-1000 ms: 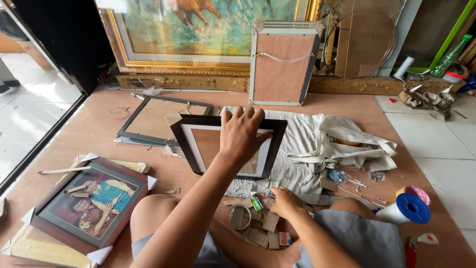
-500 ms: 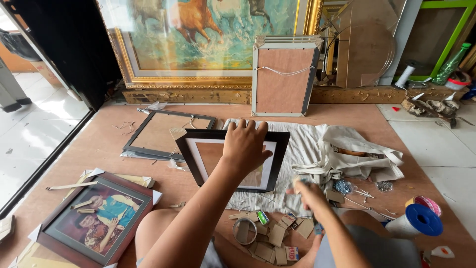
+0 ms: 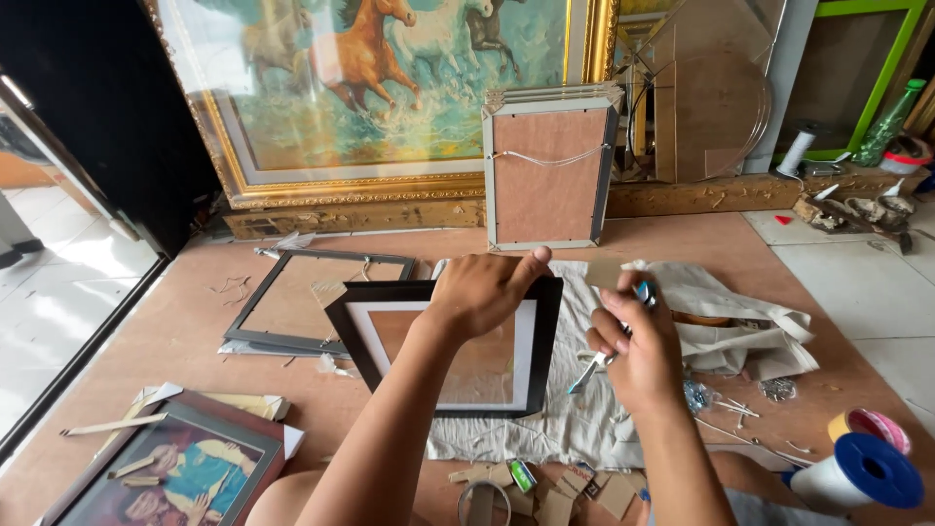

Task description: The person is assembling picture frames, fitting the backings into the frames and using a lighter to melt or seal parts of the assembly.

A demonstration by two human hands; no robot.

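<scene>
Left hand (image 3: 482, 292) flat on black frame (image 3: 443, 351), face down on white cloth (image 3: 584, 429). Right hand (image 3: 633, 346) just right of it, gripping pliers (image 3: 596, 365). Grey frame (image 3: 317, 302) left. Blue spool (image 3: 862, 472) near right. Horse painting (image 3: 390, 88) far.

Both forearms are showing bare, no sleeves, rings or watch on the left hand (image 3: 484, 290) or right hand (image 3: 633, 349); grey shorts are peeking in at lower right.

A framing workshop: stacked frames (image 3: 550, 170), gilt-framed painting (image 3: 390, 97), offcuts.
</scene>
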